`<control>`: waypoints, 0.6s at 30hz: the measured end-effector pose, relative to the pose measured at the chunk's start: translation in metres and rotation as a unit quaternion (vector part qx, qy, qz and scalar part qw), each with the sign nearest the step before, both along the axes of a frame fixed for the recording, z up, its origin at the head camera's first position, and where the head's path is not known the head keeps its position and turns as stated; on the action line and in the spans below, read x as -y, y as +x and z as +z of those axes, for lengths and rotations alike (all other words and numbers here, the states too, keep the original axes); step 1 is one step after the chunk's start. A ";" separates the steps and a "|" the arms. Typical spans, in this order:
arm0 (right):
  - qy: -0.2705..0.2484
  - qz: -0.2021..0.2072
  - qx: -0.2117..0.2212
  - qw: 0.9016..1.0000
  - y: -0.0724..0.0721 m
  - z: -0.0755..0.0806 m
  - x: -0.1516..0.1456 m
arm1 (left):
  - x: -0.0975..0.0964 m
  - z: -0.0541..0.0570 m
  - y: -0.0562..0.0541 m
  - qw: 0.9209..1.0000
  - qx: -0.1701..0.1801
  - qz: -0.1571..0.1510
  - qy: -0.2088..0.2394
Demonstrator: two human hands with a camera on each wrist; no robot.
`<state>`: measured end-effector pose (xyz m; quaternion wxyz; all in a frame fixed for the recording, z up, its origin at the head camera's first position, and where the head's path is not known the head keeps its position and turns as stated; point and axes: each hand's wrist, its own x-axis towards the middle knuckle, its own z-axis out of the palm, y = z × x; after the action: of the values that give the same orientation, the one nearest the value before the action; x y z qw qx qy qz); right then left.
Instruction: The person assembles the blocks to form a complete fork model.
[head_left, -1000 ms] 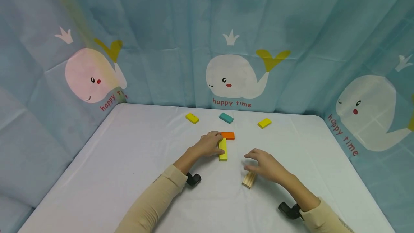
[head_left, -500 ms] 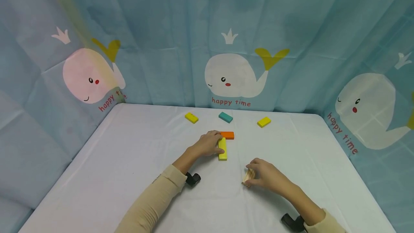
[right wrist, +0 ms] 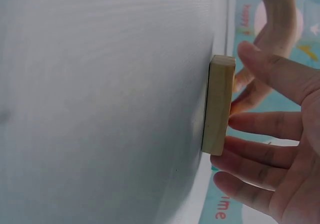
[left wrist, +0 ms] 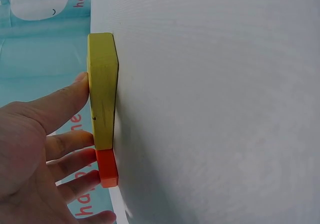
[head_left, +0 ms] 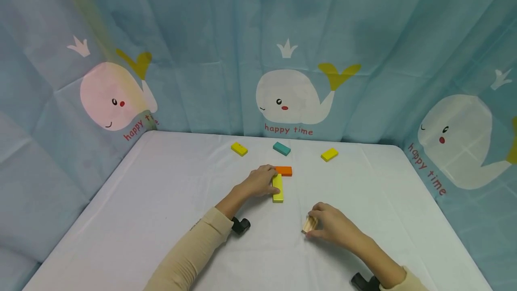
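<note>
A beige left sleeve is worn, softly creased and finished with a wide cuff; small dark marks are borne near it. Just beside that cuff, a black, stubby wrist device is strapped. Well to the right of the left sleeve, a matching right sleeve is worn, with an elbow-shaped black fitting beside it.

Yellow blk flat, far end touching orange blk, x-wise; wood blk angled.

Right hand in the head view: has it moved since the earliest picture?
Yes: against the teal block, the right hand has moved down the picture, toward the person.
</note>
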<state>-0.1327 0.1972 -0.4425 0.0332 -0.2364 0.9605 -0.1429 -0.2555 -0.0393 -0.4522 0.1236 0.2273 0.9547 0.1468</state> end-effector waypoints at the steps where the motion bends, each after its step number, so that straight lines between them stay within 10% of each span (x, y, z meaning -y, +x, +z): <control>1: 0.002 0.000 -0.004 1.000 0.000 -0.001 0.000 | 0.000 0.000 0.000 1.000 -0.001 0.000 -0.001; 18: 0.019 0.007 -0.034 0.999 0.007 0.001 0.003 | -0.001 -0.003 -0.002 1.000 -0.003 0.000 -0.010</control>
<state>-0.1257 0.1942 -0.4414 0.0055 -0.2468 0.9620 -0.1166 -0.2574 -0.0384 -0.4549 0.1230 0.2264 0.9565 0.1368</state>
